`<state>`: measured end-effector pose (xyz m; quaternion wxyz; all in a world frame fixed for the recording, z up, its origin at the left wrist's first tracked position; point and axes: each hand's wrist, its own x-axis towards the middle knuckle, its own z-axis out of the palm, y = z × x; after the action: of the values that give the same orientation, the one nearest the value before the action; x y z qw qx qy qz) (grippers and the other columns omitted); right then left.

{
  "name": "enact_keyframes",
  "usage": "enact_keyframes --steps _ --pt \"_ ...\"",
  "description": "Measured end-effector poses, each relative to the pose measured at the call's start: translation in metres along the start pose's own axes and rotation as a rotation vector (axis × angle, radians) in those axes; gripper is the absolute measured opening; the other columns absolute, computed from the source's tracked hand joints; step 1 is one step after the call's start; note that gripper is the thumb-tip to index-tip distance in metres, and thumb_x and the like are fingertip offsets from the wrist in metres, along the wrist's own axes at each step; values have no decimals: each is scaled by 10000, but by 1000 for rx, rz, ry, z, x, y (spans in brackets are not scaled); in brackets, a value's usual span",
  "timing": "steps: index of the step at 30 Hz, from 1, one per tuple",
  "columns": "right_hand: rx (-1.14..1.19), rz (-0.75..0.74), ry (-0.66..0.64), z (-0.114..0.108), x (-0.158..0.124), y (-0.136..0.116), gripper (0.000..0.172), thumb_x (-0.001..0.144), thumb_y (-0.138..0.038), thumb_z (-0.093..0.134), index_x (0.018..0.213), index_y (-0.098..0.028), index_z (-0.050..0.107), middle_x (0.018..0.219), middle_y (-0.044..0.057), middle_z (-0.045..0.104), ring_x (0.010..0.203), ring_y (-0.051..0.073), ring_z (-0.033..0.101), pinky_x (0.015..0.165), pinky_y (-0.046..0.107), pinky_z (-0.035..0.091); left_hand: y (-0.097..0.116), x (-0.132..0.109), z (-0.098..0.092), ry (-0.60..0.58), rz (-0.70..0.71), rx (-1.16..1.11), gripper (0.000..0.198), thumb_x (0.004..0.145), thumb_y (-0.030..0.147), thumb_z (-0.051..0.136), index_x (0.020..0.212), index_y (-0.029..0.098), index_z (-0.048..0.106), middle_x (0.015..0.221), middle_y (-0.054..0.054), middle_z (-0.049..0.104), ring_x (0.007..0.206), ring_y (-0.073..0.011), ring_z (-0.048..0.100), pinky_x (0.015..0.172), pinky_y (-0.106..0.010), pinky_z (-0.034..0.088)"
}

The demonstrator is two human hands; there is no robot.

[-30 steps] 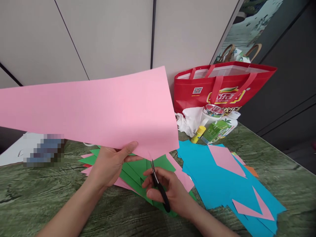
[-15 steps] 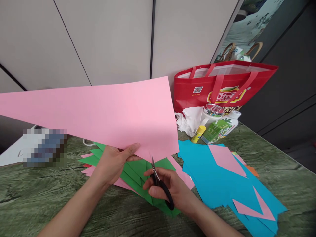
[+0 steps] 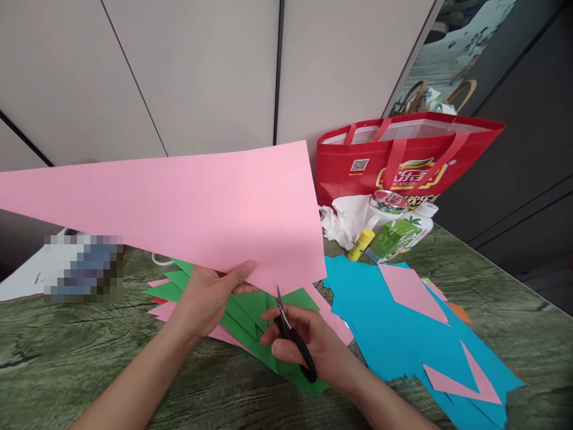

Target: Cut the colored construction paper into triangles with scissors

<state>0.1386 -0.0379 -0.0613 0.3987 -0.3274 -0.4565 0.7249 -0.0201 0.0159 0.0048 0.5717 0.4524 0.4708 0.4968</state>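
Observation:
My left hand (image 3: 215, 295) pinches the lower edge of a large pink sheet of paper (image 3: 210, 209), thumb in front and fingers behind. The sheet stands raised and tapers off toward the left edge of the view. Black-handled scissors (image 3: 295, 346) sit in my right hand (image 3: 308, 340), with fingers around the handles. Their blades point up at the sheet's bottom edge, to the right of my left thumb. Under both hands lies a pile of green paper pieces (image 3: 244, 319), with pink pieces partly showing beneath it.
Blue paper sheets (image 3: 376, 322) with pink scraps (image 3: 416, 289) on them lie to the right. Behind them stand a yellow glue stick (image 3: 361, 245), a green box (image 3: 394, 239), a white bottle (image 3: 425, 218), crumpled tissue (image 3: 344, 221) and a red bag (image 3: 349, 146). A blurred-out object (image 3: 85, 269) is at left.
Hardly anything differs. The whole view has shifted by a few pixels, while both hands, the scissors and the pink sheet keep the same placement.

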Motion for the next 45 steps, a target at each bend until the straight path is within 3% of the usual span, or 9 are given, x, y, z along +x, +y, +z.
enact_keyframes --steps 21,28,38,45 --pt "-39 -1 9 -1 0 1 400 628 -334 729 956 -170 569 758 15 602 684 137 541 641 257 412 2 -2 0 -26 -1 5 357 662 214 677 1012 204 608 912 -13 664 784 -165 607 586 -249 551" --pt "-55 7 37 1 0 1 394 626 -363 723 933 -169 571 718 0 579 623 122 511 592 244 378 2 -1 1 -16 -11 -15 365 657 203 683 1014 209 607 902 -4 667 766 -154 609 583 -245 552" --pt "-91 -17 79 1 3 8 343 622 -382 716 847 -164 578 565 -59 435 511 78 363 472 213 281 3 -2 1 -4 6 -6 405 647 212 685 1042 201 596 955 -50 663 799 -196 613 585 -278 554" --pt "-142 37 131 6 3 1 356 596 -423 712 787 -159 569 513 -52 497 453 82 417 435 213 341 4 -2 1 -12 -6 -2 384 656 212 680 1031 216 600 933 -27 667 791 -183 612 588 -268 553"
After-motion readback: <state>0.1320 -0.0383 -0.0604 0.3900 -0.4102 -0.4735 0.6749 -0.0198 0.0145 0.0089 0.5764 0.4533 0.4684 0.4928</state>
